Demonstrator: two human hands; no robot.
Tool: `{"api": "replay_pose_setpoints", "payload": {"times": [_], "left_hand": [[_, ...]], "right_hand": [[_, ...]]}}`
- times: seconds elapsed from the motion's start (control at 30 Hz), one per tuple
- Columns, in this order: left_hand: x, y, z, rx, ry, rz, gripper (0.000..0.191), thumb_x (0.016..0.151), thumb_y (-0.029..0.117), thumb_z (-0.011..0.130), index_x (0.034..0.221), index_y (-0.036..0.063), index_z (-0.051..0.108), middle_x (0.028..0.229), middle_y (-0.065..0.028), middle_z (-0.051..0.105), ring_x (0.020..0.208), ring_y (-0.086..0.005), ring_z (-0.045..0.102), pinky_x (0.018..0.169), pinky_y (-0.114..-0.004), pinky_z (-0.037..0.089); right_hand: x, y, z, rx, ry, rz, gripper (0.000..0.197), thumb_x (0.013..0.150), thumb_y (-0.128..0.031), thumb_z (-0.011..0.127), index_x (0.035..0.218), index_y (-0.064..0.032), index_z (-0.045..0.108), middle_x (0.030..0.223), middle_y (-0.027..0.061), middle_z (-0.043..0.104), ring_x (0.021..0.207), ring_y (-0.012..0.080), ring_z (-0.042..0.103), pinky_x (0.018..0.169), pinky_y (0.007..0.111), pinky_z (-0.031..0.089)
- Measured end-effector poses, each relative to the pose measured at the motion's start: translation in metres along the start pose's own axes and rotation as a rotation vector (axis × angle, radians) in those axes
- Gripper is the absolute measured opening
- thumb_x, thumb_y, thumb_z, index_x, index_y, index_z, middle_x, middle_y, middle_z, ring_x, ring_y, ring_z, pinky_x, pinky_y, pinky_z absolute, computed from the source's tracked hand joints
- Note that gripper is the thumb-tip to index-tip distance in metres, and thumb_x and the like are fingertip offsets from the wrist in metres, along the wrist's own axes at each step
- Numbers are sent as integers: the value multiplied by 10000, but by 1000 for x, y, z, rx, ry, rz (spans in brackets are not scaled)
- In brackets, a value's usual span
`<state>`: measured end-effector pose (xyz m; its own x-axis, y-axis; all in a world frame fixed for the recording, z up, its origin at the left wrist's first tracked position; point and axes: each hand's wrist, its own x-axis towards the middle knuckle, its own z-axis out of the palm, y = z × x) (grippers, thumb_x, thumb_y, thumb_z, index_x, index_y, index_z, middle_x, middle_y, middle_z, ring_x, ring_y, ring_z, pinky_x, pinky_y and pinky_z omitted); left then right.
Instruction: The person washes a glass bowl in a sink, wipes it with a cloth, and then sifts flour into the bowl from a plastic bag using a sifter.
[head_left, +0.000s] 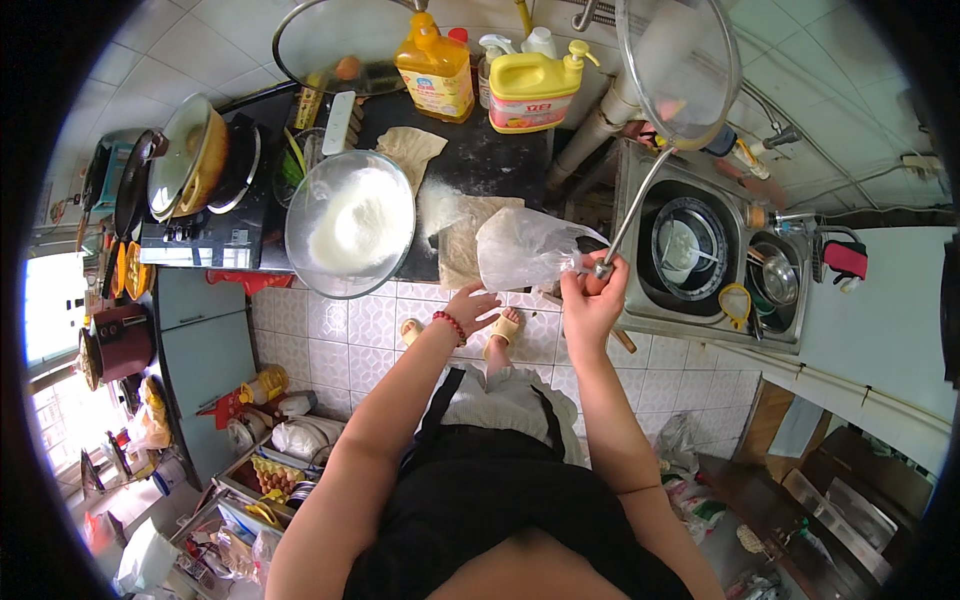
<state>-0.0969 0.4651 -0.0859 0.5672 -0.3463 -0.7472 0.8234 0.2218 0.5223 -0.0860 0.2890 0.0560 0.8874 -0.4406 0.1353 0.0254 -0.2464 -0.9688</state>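
In my right hand (596, 289) is the handle end of a long-handled strainer (679, 75), its round mesh head raised over the sink side. The gathered end of a clear plastic bag (525, 247) is at the same hand. My left hand (471, 309), wearing a red bead bracelet, has its fingers spread just below the bag, holding nothing. Left of it, a large glass bowl (350, 223) with white powder stands at the counter's front edge. A beige cloth (465, 259) lies under the bag, with white powder spilled near it.
Yellow and orange pump bottles (532, 94) stand at the counter's back. A double metal sink (637, 304) holding bowls is at right. A lidded pot (202, 161) sits by the stove at left. Crates with eggs (276, 480) are on the lower left. A glass lid (341, 52) leans behind.
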Motion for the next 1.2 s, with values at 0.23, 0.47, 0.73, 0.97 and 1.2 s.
{"api": "replay_pose_setpoints", "payload": {"times": [0.23, 0.47, 0.73, 0.97, 1.2], "left_hand": [[-11, 3, 10, -199, 555, 185, 120, 752, 46, 599, 827, 54, 506, 749, -54, 587, 700, -159, 593, 588, -297, 506], [-41, 90, 14, 937, 704, 698, 273, 707, 39, 556, 957, 45, 446, 683, -141, 583, 644, -291, 584, 589, -369, 464], [-31, 134, 7, 1247, 701, 612, 254, 692, 23, 557, 923, 38, 452, 686, -133, 605, 664, -279, 597, 619, -353, 478], [-36, 140, 26, 1138, 515, 637, 210, 700, 26, 544, 898, 31, 471, 664, -153, 594, 676, -305, 589, 624, -371, 470], [-69, 107, 75, 1152, 283, 997, 415, 595, -23, 566, 995, 54, 485, 970, -131, 462, 923, -308, 476, 812, -360, 411]], "right_hand": [[-4, 0, 0, 44, 20, 44, 337, 691, 30, 612, 966, -41, 430, 802, 5, 477, 564, 31, 399, 520, 168, 356], [-5, 5, -5, -6, 82, 99, 319, 717, -53, 637, 962, -17, 437, 663, -2, 435, 478, 43, 326, 464, 183, 319], [-12, 22, -9, 13, 113, 88, 339, 726, -23, 636, 991, -23, 425, 723, -5, 475, 559, 21, 399, 502, 165, 353], [-12, 17, -11, 51, 141, 88, 311, 712, -52, 645, 954, -33, 450, 570, -31, 347, 469, 46, 298, 444, 187, 283], [-13, 1, -8, 177, 111, 159, 366, 686, -37, 682, 964, -48, 445, 638, -37, 415, 469, 15, 319, 444, 164, 289]]}}
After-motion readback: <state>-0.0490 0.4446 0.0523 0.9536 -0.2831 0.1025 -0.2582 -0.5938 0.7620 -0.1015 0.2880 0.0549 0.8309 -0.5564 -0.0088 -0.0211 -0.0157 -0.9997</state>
